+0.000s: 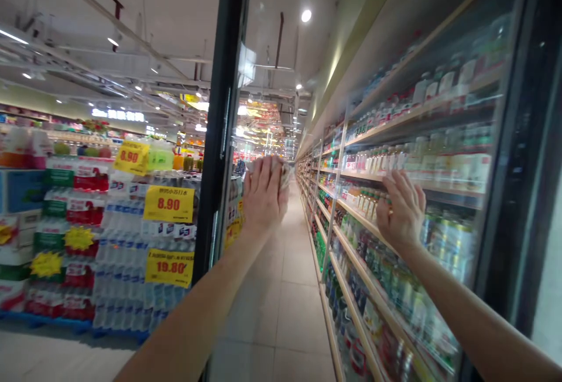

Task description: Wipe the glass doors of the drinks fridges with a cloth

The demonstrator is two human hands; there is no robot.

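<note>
A glass door with a black frame (pixel 223 106) stands before me, its pane reaching across to the right. My left hand (pixel 264 194) is raised against the glass, its fingers closed over a crumpled pale cloth (pixel 287 176) that shows along their right side. Further right, my right hand (pixel 401 211) is lifted in front of the pane with nothing in it. Its fingers are apart and slightly bent; whether they touch the glass I cannot tell.
Through the pane run long shelves of bottles (pixel 373 159) beside a tiled aisle (pixel 285 265). Stacked packs of bottled water (pixel 120 253) with yellow price signs (pixel 168 204) stand on the left. Another dark frame post (pixel 509 165) rises at the right.
</note>
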